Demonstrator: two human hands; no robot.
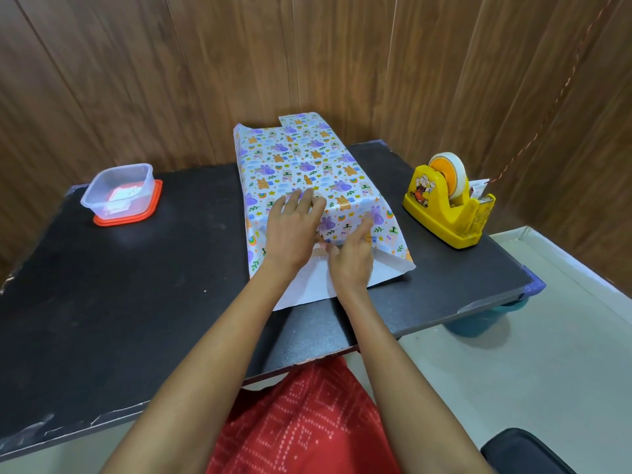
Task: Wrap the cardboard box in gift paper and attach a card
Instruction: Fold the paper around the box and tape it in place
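I see my left hand (290, 230) lying flat with straight fingers, pressing the near top edge of the cardboard box (301, 159), which is covered in gift paper (390, 220). Just beside it, my right hand (352, 258) rests spread fingers on the box's near end, gripping nothing. Loose paper fans out beneath both wrists. A yellow tape dispenser (444, 203) stands right of the right hand; a clear container (118, 189) sits well left of the left hand.
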